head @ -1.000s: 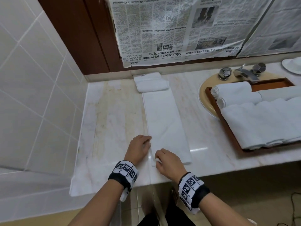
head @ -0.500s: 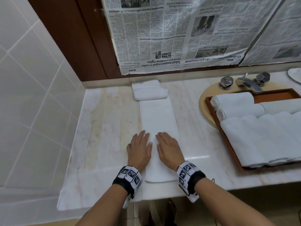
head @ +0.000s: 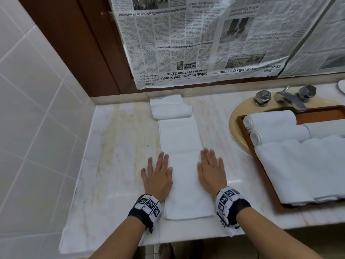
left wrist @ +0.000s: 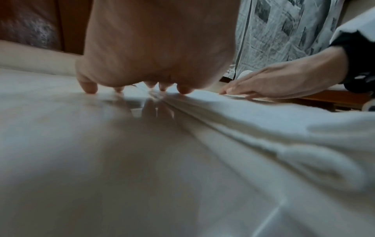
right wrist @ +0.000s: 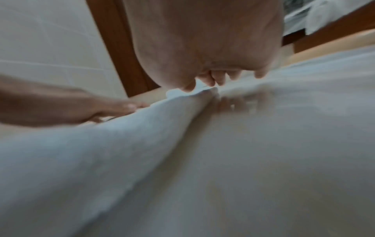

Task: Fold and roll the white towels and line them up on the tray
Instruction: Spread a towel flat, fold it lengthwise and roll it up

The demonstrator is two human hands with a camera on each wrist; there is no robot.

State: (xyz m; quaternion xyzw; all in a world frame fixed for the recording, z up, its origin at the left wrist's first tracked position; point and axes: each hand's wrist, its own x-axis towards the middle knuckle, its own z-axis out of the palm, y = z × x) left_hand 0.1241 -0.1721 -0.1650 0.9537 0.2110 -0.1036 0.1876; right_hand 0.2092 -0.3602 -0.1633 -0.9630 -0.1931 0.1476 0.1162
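A long white towel (head: 183, 165) folded into a narrow strip lies lengthwise on the marble counter, its near end doubled over. My left hand (head: 158, 174) lies flat along the strip's left edge and my right hand (head: 210, 171) flat along its right edge, fingers straight. The left wrist view shows my left fingertips (left wrist: 89, 87) on the counter beside the towel (left wrist: 263, 121). In the right wrist view the towel (right wrist: 101, 152) bunches slightly under my right fingertips (right wrist: 213, 81). A wooden tray (head: 261, 169) at the right holds two rolled towels (head: 270, 120) and flat folded ones (head: 302, 169).
Another folded white towel (head: 170, 107) sits at the back by the wall. The tray rests over a beige sink (head: 235, 131) with a metal tap (head: 291, 100). Newspaper (head: 196, 43) covers the wall behind. Tiled wall (head: 37, 128) bounds the left side; the counter edge (head: 186, 242) is near.
The near end of the towel has been doubled over. Both hands went from its near corner to pressing side by side on it, then slid apart to its left and right edges.
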